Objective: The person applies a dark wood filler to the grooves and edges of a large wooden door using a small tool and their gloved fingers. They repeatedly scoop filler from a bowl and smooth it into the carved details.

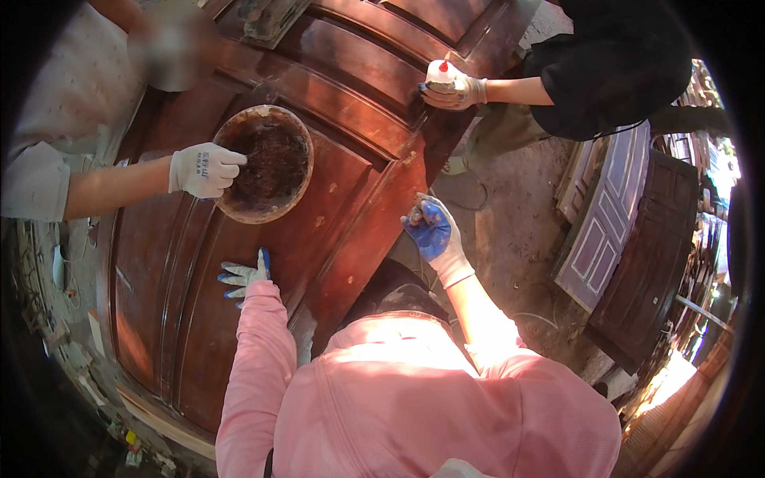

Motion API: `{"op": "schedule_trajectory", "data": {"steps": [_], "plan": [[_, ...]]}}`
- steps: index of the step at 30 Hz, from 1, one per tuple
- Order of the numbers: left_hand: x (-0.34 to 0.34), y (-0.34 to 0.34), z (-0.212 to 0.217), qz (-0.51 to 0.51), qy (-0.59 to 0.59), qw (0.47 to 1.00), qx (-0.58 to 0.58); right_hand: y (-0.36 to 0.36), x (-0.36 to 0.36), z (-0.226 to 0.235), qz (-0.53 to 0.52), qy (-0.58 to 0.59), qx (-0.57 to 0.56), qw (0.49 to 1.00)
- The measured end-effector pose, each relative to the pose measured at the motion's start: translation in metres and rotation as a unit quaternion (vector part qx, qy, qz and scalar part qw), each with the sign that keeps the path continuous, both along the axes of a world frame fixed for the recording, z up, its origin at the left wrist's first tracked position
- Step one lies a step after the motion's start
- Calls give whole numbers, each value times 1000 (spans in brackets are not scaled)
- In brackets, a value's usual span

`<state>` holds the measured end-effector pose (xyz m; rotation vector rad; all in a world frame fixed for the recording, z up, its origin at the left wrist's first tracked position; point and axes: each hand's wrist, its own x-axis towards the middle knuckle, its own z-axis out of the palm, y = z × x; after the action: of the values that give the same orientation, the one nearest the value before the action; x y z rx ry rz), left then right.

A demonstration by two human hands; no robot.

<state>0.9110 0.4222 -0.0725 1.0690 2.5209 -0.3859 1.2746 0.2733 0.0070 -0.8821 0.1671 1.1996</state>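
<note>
My left hand (247, 277), in a white glove with blue-coated fingers, rests with fingers spread on a reddish-brown panelled wooden door (295, 239). My right hand (433, 233), gloved alike, is raised by the door's right edge, blue palm turned up. Its fingers are curled together; whatever is between the fingertips is too small to make out. Ahead of my left hand sits a round, stained basin (301, 195) with a dark crusted inside. A co-worker's gloved hand (205, 170) grips its left rim. Another co-worker's gloved hand (454, 94) holds a white bottle (440, 72) with a red tip.
Further panelled doors (610, 215) lean in a row at the right, beyond a strip of dirty floor (510, 255). A blurred grey object (174, 48) is near the left co-worker's other arm. A worn block (271, 17) lies at the door's far end.
</note>
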Motion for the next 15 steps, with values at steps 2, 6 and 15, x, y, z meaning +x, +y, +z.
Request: {"op": "schedule_trajectory", "data": {"steps": [2,6,15], "plan": [[2,1,2,-1,4,1000,-13,-1,-1,-3,-4,5,-2,1000],[4,1,3,4,22,999,-23,2,-8,-4,22,14,19,999],[21,5,33,-6,3,996,-84,21,-31,8,91,10,35,995]]}}
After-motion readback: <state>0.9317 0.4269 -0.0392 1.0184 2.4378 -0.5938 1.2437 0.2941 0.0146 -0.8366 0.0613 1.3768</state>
